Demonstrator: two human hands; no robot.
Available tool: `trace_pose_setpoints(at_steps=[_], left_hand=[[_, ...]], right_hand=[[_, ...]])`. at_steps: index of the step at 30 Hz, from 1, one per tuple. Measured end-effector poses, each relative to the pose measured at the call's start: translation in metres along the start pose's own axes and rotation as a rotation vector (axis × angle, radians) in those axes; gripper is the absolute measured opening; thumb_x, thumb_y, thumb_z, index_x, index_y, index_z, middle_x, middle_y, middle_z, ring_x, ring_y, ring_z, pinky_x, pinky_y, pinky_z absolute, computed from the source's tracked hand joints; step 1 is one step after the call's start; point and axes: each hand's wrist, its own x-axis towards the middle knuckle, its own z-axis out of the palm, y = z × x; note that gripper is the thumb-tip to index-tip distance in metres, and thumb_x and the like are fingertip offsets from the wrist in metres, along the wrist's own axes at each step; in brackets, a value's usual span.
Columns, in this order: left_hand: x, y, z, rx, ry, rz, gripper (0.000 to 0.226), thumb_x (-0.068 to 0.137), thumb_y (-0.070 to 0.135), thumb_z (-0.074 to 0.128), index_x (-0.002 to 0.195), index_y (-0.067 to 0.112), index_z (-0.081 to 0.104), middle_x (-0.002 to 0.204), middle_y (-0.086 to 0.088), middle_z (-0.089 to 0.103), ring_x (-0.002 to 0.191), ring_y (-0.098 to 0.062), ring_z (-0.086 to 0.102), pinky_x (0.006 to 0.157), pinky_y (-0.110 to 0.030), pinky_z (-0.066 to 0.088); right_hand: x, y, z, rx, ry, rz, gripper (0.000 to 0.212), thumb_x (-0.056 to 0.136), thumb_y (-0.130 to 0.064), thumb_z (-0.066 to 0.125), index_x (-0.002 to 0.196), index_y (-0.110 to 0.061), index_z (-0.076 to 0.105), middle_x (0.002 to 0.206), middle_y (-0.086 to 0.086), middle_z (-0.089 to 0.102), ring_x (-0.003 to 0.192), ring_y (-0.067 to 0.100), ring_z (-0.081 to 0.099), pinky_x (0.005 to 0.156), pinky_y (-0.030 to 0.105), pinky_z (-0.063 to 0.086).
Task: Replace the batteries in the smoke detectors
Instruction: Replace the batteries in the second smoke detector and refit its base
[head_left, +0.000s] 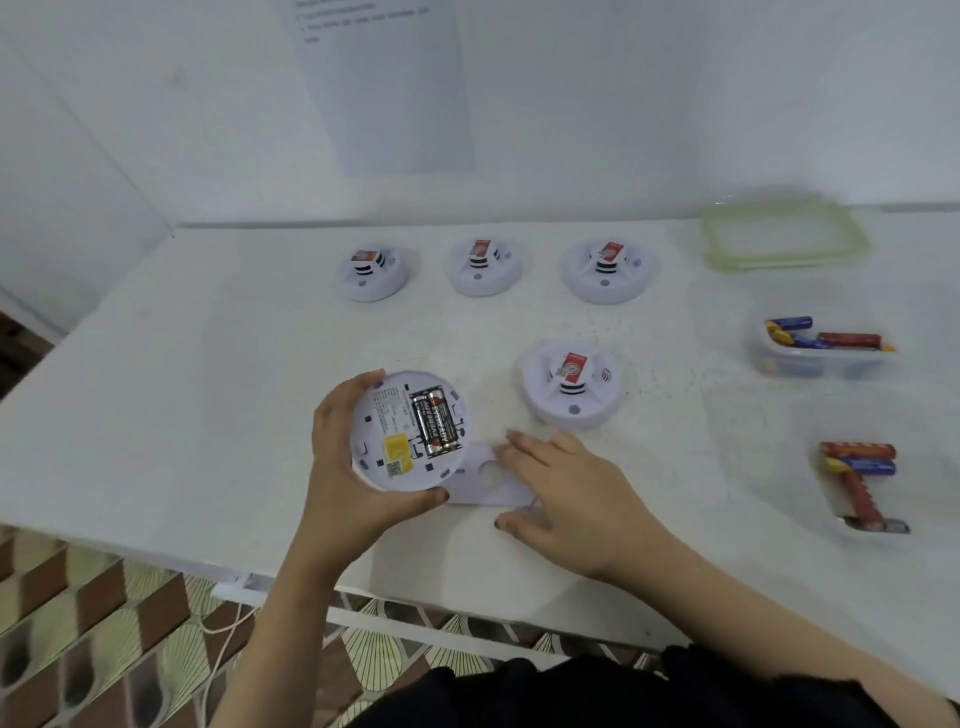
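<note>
My left hand (345, 467) grips a white round smoke detector (400, 415) turned back side up, its open bay showing two black batteries (436, 421) and a yellow sticker. My right hand (566, 488) rests on the detector's flat white back plate (485, 480), which lies on the table just right of the detector; fingers and thumb pinch its edges. A fourth detector (571, 384) sits face up beyond my right hand. Three more detectors (374, 270) (483, 265) (605, 270) stand in a row further back.
A clear tub (821, 358) with several red and blue batteries sits at the right. A second shallow tray (857, 483) with batteries lies nearer. A green-rimmed lid (782, 236) lies at the back right. The white table's front edge (363, 597) runs below my wrists.
</note>
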Motion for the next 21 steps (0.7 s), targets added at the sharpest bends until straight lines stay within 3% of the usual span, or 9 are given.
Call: trace_pose_setpoints(at_steps=[4, 7, 10, 13, 18, 21], left_hand=[[0.003, -0.015, -0.012, 0.001, -0.025, -0.048, 0.111, 0.038, 0.038, 0.086, 0.137, 0.025, 0.039, 0.137, 0.0, 0.045, 0.127, -0.013, 0.048, 0.098, -0.03, 0.05], [0.008, -0.023, -0.019, 0.017, -0.042, -0.059, 0.11, 0.037, 0.039, 0.085, 0.137, 0.029, 0.041, 0.136, 0.003, 0.047, 0.126, -0.012, 0.048, 0.099, -0.033, 0.048], [0.012, -0.026, -0.023, 0.01, -0.055, -0.088, 0.111, 0.035, 0.041, 0.084, 0.137, 0.032, 0.041, 0.136, 0.009, 0.049, 0.123, -0.002, 0.049, 0.096, -0.022, 0.047], [0.015, -0.023, -0.022, -0.03, -0.088, -0.079, 0.103, 0.035, 0.042, 0.082, 0.13, 0.038, 0.044, 0.13, 0.018, 0.052, 0.116, 0.011, 0.05, 0.086, -0.008, 0.046], [0.021, -0.011, -0.013, -0.013, -0.187, 0.012, 0.08, 0.041, 0.042, 0.078, 0.113, 0.045, 0.044, 0.109, 0.046, 0.055, 0.101, 0.023, 0.052, 0.08, 0.001, 0.041], [0.021, -0.021, -0.011, -0.026, -0.215, 0.0, 0.096, 0.04, 0.043, 0.083, 0.127, 0.038, 0.044, 0.125, 0.025, 0.056, 0.114, 0.011, 0.052, 0.091, -0.012, 0.046]], right_hand=[[0.005, -0.005, 0.008, -0.001, 0.172, 0.015, 0.053, 0.081, -0.046, 0.056, 0.128, -0.021, 0.054, 0.122, -0.007, 0.059, 0.111, 0.019, 0.049, 0.076, 0.023, 0.035], [0.002, -0.01, 0.007, 0.155, 0.29, 0.182, 0.056, 0.072, -0.059, 0.055, 0.119, -0.029, 0.061, 0.103, -0.023, 0.059, 0.095, -0.003, 0.047, 0.073, 0.008, 0.03], [-0.001, -0.018, 0.008, 0.388, 0.467, 0.3, 0.056, 0.063, -0.067, 0.049, 0.105, -0.034, 0.066, 0.079, -0.028, 0.055, 0.078, -0.004, 0.051, 0.065, 0.006, 0.034], [-0.001, -0.026, 0.013, 0.44, 0.613, 0.229, 0.047, 0.07, -0.058, 0.058, 0.106, -0.029, 0.067, 0.091, -0.02, 0.064, 0.079, 0.0, 0.055, 0.064, 0.011, 0.04], [0.012, -0.03, 0.011, 0.088, 0.599, -0.11, 0.051, 0.077, -0.043, 0.067, 0.118, -0.012, 0.065, 0.113, -0.005, 0.068, 0.1, 0.011, 0.058, 0.085, 0.025, 0.044], [0.023, -0.03, 0.005, -0.035, 0.507, -0.193, 0.05, 0.079, -0.043, 0.064, 0.121, -0.014, 0.064, 0.12, -0.004, 0.065, 0.107, 0.012, 0.054, 0.089, 0.027, 0.037]])
